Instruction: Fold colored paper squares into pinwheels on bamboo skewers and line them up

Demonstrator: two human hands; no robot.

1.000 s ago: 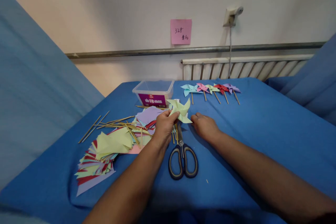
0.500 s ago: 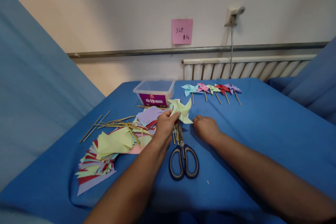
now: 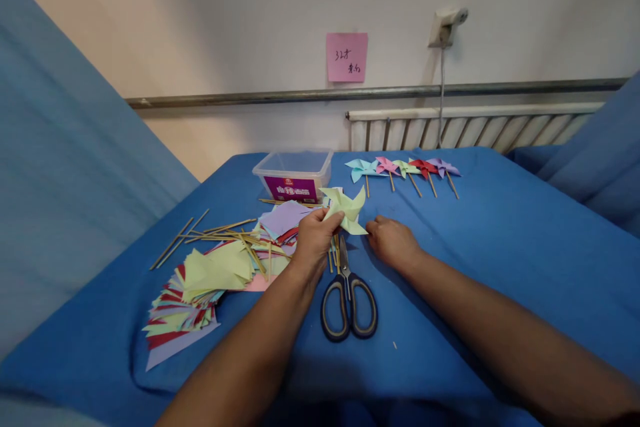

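Note:
A pale green paper pinwheel (image 3: 351, 208) is pinched between the thumb and fingers of my left hand (image 3: 320, 233), its blades folded toward the middle. Just right of it, my right hand (image 3: 390, 239) is closed with the fingers curled down near the cloth; what it holds, if anything, is hidden. Below the pinwheel lie scissors (image 3: 349, 303) with dark handles, blades pointing away from me. Several thin wooden sticks (image 3: 334, 257) poke out beside the blades, partly covered by my left hand.
To the left are a fanned stack of coloured paper (image 3: 185, 313) and loose sticks (image 3: 225, 233). Behind stands a clear plastic tub (image 3: 294, 180) with a purple label. Several finished pinwheels (image 3: 387, 169) lie in a row at the back of the blue-covered table (image 3: 505, 267).
Almost nothing differs. The whole view has shifted very slightly, while both hands and the pinwheel keep their places.

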